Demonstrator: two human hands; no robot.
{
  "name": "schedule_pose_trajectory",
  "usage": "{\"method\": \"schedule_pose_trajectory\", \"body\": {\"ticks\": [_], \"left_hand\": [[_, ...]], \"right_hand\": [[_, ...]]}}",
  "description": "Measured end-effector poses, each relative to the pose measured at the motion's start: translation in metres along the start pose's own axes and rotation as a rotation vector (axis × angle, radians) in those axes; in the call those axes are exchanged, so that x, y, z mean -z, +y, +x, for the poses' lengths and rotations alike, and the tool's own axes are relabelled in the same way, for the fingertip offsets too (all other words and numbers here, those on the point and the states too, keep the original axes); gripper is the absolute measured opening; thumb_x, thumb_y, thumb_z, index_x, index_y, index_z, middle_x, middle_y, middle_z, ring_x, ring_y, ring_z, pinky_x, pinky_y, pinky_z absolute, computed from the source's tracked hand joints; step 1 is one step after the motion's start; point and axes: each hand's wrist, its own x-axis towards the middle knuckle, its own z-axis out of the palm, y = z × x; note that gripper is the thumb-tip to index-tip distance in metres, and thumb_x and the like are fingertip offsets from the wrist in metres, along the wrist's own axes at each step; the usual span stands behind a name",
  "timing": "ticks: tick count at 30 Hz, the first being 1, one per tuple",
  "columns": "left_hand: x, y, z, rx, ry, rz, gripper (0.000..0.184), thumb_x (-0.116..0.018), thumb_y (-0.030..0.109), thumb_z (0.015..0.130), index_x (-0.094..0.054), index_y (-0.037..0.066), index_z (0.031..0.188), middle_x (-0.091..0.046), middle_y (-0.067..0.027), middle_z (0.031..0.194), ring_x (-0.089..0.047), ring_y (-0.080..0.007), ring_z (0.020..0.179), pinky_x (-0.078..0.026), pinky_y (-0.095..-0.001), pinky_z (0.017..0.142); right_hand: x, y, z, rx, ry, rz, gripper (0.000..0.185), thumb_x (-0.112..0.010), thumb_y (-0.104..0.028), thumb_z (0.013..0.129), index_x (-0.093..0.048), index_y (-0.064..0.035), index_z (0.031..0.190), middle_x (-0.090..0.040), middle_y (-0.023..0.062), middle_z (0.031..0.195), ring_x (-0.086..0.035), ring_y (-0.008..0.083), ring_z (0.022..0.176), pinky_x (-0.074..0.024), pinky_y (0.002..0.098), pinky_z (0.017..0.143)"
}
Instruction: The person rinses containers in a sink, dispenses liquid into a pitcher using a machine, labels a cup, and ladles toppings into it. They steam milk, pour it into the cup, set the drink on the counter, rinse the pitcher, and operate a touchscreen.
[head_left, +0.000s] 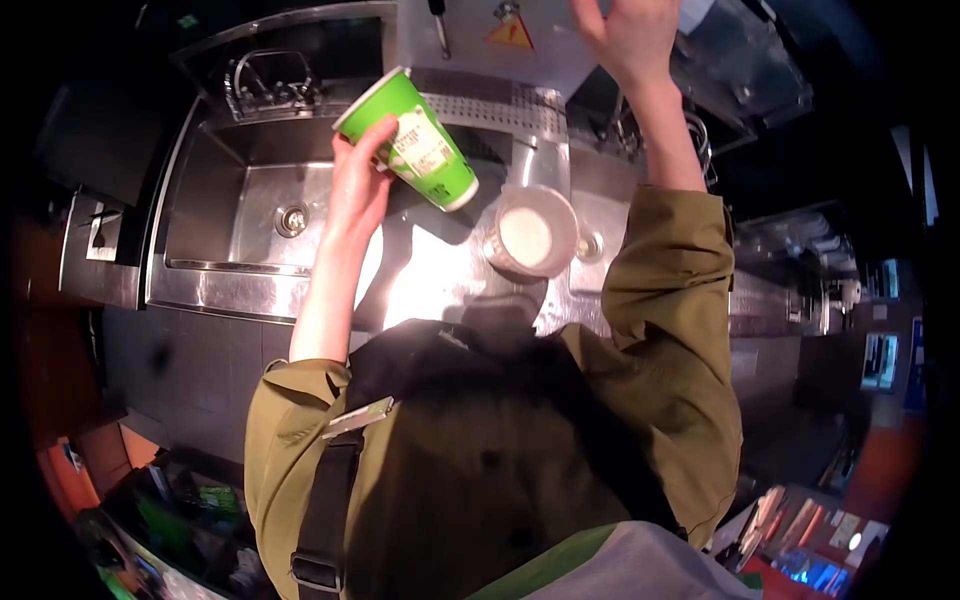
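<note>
My left hand (362, 185) is closed around a green paper cup (440, 160) with a white label stuck on its side. The cup is tilted, its white rim toward the upper left, and its inside is hidden from me. Below and right of it, a translucent pitcher (568, 232) with white contents stands on the steel counter (430, 270). My right hand (635, 40) reaches up to the top edge, in front of a pale machine panel (560, 55). Part of its thumb side shows; the other fingers are cut off, so its grip cannot be made out.
On the left is a steel sink (205, 215) with a drain, and a chrome rinser or tap (270, 85) behind it. A perforated drip grate (470, 105) runs along the back. A second basin (592, 270) lies partly behind my right arm.
</note>
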Motion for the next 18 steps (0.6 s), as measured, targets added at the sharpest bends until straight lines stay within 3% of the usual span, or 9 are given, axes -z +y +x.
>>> {"method": "schedule_pose_trajectory", "body": {"ticks": [1,4,5,6,9,10,12,15,18], "left_hand": [[0.006,-0.005,0.003,0.001,0.011,-0.007,0.034,-0.058,0.016,0.078,-0.045,0.009,0.109,-0.053,-0.0037,0.100,-0.050,-0.0153,0.093,-0.039,-0.0361,0.081],[0.012,-0.007,0.001,-0.003,0.052,-0.066,0.033,-0.059,0.016,0.077,-0.047,0.009,0.107,-0.052,-0.0034,0.101,-0.049,-0.0142,0.094,-0.038,-0.0352,0.082],[0.016,-0.005,0.001,-0.016,0.050,-0.067,0.035,-0.061,0.016,0.076,-0.046,0.010,0.108,-0.051,-0.0036,0.101,-0.047,-0.0151,0.096,-0.037,-0.0355,0.083],[0.025,-0.003,0.002,-0.005,0.034,-0.031,0.057,-0.067,0.015,0.070,-0.032,0.006,0.114,-0.045,-0.0082,0.106,-0.044,-0.0183,0.099,-0.035,-0.0376,0.086],[0.042,-0.005,0.000,-0.026,0.156,0.032,0.059,-0.067,0.017,0.071,-0.031,0.006,0.116,-0.047,-0.0079,0.106,-0.045,-0.0183,0.097,-0.034,-0.0391,0.086],[0.044,-0.006,0.000,-0.028,0.153,0.019,0.059,-0.067,0.016,0.071,-0.032,0.006,0.117,-0.048,-0.0077,0.106,-0.045,-0.0178,0.098,-0.034,-0.0382,0.085],[0.048,-0.015,0.005,0.013,0.174,0.063,0.035,-0.061,0.017,0.077,-0.045,0.010,0.107,-0.052,-0.0025,0.100,-0.049,-0.0143,0.093,-0.039,-0.0327,0.079],[0.028,-0.026,0.006,0.052,0.120,0.005,0.030,-0.060,0.016,0.078,-0.047,0.011,0.105,-0.054,-0.0015,0.097,-0.050,-0.0135,0.091,-0.038,-0.0328,0.078],[0.013,-0.028,0.008,0.061,0.010,0.012,0.034,-0.059,0.014,0.078,-0.044,0.010,0.108,-0.052,-0.0022,0.101,-0.049,-0.0139,0.094,-0.037,-0.0348,0.081]], "right_hand": [[0.008,0.000,-0.009,-0.068,-0.029,0.159,0.026,-0.058,-0.011,0.065,-0.054,-0.0053,0.091,-0.051,0.0171,0.110,-0.034,0.0368,0.116,-0.0180,0.0493,0.099],[0.042,-0.013,-0.077,-0.251,-0.140,0.258,0.022,-0.054,-0.004,0.073,-0.055,-0.0012,0.095,-0.053,0.0126,0.108,-0.048,0.0239,0.102,-0.0365,0.0320,0.087],[0.050,-0.018,-0.108,-0.416,-0.167,0.295,0.023,-0.052,-0.006,0.077,-0.052,-0.0005,0.100,-0.052,0.0122,0.108,-0.049,0.0213,0.101,-0.0375,0.0303,0.086],[0.055,-0.021,-0.147,-0.571,-0.201,0.333,0.025,-0.051,-0.007,0.082,-0.050,0.0001,0.105,-0.052,0.0119,0.107,-0.049,0.0187,0.100,-0.0385,0.0285,0.084],[0.050,-0.022,-0.338,-1.221,-0.367,0.369,0.041,-0.036,-0.030,0.092,-0.035,-0.0003,0.120,-0.047,0.0103,0.111,-0.046,0.0163,0.101,-0.0374,0.0267,0.086],[0.056,-0.051,-0.346,-1.285,-0.396,0.456,0.045,-0.033,-0.035,0.091,-0.037,0.0003,0.119,-0.048,0.0097,0.109,-0.047,0.0152,0.097,-0.0385,0.0281,0.083],[0.063,-0.095,-0.350,-1.470,-0.446,0.694,0.052,-0.031,-0.043,0.090,-0.042,0.0017,0.114,-0.051,0.0084,0.102,-0.049,0.0135,0.088,-0.0404,0.0305,0.078],[0.060,-0.100,-0.350,-1.551,-0.389,0.863,0.044,-0.039,-0.037,0.087,-0.050,0.0026,0.103,-0.055,0.0070,0.092,-0.052,0.0139,0.081,-0.0413,0.0295,0.076],[0.047,-0.101,-0.353,-1.713,-0.141,0.854,0.036,-0.043,-0.031,0.084,-0.055,0.0019,0.094,-0.057,0.0056,0.083,-0.054,0.0149,0.074,-0.0420,0.0285,0.073]]}}
